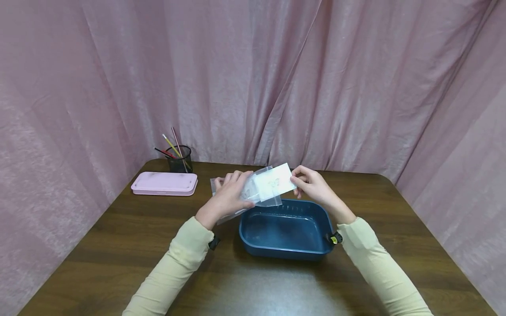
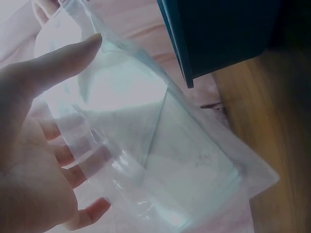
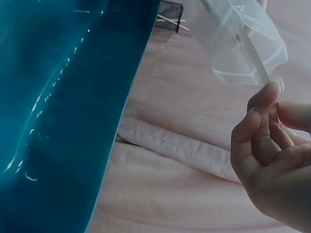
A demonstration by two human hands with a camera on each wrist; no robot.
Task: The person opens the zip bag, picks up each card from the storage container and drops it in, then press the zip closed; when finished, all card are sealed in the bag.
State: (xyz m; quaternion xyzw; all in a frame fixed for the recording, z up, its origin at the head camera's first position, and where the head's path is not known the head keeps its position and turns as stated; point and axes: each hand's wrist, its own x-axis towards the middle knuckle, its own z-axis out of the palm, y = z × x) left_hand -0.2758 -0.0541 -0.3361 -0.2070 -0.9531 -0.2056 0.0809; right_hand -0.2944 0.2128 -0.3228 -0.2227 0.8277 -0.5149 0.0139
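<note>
My left hand (image 1: 226, 198) grips a clear plastic bag (image 1: 271, 202), its thumb on the near face and its fingers behind. Inside the bag, the left wrist view shows flat white cards or sheets (image 2: 192, 165). Between thumb and fingertips, my right hand (image 1: 313, 185) pinches the corner of a white card (image 1: 281, 177) with a faint print on it. That card sticks partway out of the bag's mouth; the right wrist view shows it edge-on. Both hands are above the far rim of a dark blue plastic bin (image 1: 284, 253).
A closed pink pencil case (image 1: 164, 182) lies at the back left of the wooden table (image 1: 253, 289). Behind it stands a black mesh cup (image 1: 186, 158) with pencils in it. Pink curtains (image 1: 221, 79) hang around the table's back and sides.
</note>
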